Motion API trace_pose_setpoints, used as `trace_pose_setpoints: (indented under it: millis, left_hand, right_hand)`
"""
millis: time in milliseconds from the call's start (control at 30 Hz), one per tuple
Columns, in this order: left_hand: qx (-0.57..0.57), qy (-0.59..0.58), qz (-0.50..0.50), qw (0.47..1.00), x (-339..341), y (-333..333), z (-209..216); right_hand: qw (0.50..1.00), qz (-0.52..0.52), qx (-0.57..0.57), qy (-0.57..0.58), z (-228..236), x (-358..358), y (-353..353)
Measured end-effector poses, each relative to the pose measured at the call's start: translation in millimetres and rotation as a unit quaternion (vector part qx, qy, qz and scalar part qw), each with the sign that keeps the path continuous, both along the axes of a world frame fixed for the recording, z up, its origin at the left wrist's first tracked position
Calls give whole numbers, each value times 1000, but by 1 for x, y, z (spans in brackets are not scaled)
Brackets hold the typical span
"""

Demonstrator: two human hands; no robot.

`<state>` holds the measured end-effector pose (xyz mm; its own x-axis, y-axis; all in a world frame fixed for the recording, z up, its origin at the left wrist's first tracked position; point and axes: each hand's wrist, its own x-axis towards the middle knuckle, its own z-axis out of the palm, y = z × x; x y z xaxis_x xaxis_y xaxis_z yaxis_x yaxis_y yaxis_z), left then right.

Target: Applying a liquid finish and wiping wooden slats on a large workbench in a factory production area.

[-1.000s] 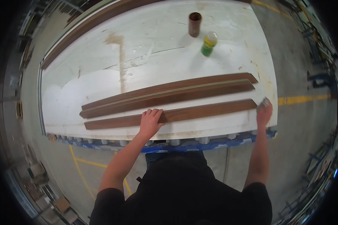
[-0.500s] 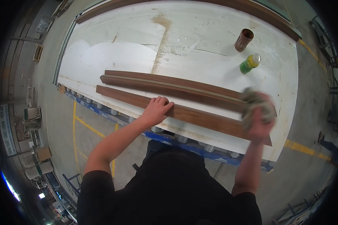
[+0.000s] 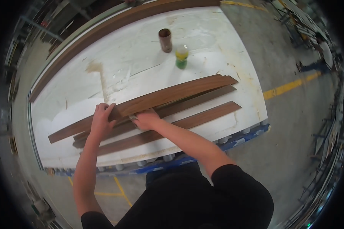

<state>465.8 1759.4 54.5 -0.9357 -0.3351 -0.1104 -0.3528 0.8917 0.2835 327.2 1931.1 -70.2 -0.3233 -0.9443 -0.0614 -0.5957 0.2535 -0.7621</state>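
Three long brown wood-grain strips lie side by side on the white tabletop. My left hand [image 3: 103, 121] is closed over the farthest strip [image 3: 172, 93], left of its middle, fingers on the far edge and thumb on the near side. My right hand [image 3: 146, 118] is at the same strip's near edge, fingers curled; a bit of greyish cloth [image 3: 133, 116] shows at them, mostly hidden. This strip looks tilted against the middle strip [image 3: 197, 102]. Under my right forearm, the near strip [image 3: 206, 116] lies flat, untouched by my hands.
A brown cup-like container [image 3: 165, 41] and a green-and-yellow bottle [image 3: 181, 57] stand beyond the strips. A long brown profile [image 3: 122, 23] runs along the table's [image 3: 133, 82] far edge. Rollers and a blue rail [image 3: 240, 139] border the near side. A person [image 3: 325, 55] is at far right.
My right hand has come from the strips' right end to their middle, beside my left. The farthest strip has been shifted and turned, exposing another strip. My view has swung to the right.
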Motion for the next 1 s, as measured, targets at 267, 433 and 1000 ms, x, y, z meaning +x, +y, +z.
trace_pose_setpoints:
  millis: [267, 433, 1000]
  left_hand:
    - [-30, 26, -42, 998, -31, -39, -63]
    - [-5, 32, -53, 998, -32, -53, -106]
    - [1, -22, -71, 997, 18, -32, -146]
  right_hand:
    - [990, 19, 127, 65, 3, 7, -21]
    - [991, -12, 124, 51, -7, 40, -4]
    - [995, -65, 11, 71, -16, 63, 22]
